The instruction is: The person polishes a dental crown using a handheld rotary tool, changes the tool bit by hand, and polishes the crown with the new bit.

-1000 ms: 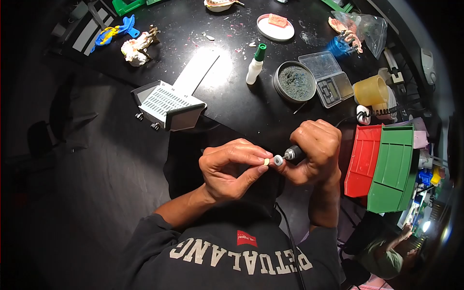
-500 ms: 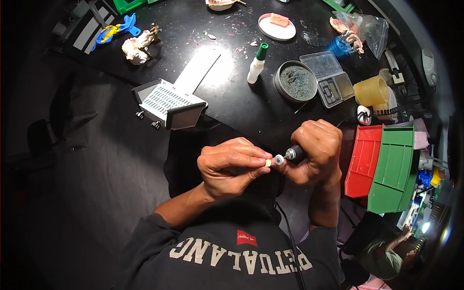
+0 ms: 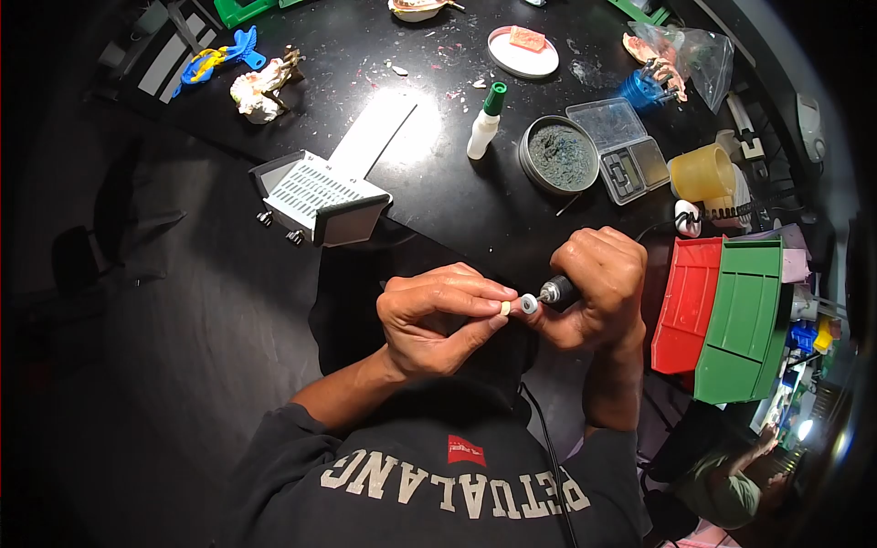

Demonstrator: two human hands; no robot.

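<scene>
Between thumb and fingertips, my left hand (image 3: 438, 315) pinches a small pale-yellow piece (image 3: 505, 309), too small to make out its kind. My right hand (image 3: 598, 288) is wrapped around a black rotary tool (image 3: 560, 289) with a metal collet. On the tool's tip sits a small whitish grinding wheel (image 3: 529, 304), just right of the yellow piece. Whether wheel and piece touch I cannot tell. Both hands are close together in front of my chest, near the black table's edge.
A work lamp (image 3: 320, 196) stands left on the table (image 3: 457, 219). Beyond my hands are a green-capped bottle (image 3: 486, 123), a round tin (image 3: 559, 153), a pocket scale (image 3: 630, 169) and a yellow cup (image 3: 702, 172). Red (image 3: 687, 306) and green (image 3: 744, 320) bins stand right. Another person (image 3: 731, 484) is at lower right.
My left hand has shifted very slightly, and the yellow piece is turned a little. The wheel sits marginally further right. Everything else stays in place.
</scene>
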